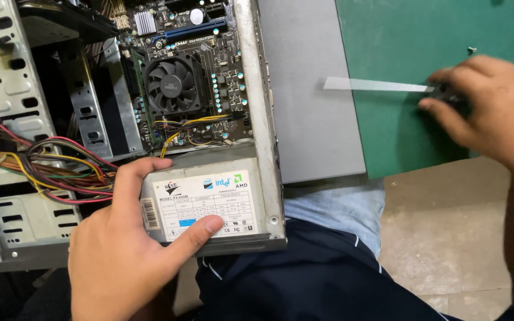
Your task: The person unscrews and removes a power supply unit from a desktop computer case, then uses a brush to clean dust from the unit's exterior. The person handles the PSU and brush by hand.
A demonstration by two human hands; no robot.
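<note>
An open grey computer case (pixel 266 107) lies on its side. Inside are a green motherboard (pixel 227 77) with a black cooler fan (pixel 171 86) and a grey power supply box (pixel 209 202) at the near corner. My left hand (pixel 120 249) grips the power supply, thumb on its labelled face and fingers at its left side by a bundle of coloured wires (pixel 43 163). My right hand (pixel 495 113) is over the green mat (pixel 400 137), closed on the dark handle of a screwdriver whose blurred metal shaft (pixel 376 84) points left.
A small screw (pixel 472 50) lies on the green mat at the far right. A grey panel (pixel 310 119) sits between case and mat. My knee in dark trousers (pixel 316 279) is below the case. The concrete floor (pixel 447 238) shows at lower right.
</note>
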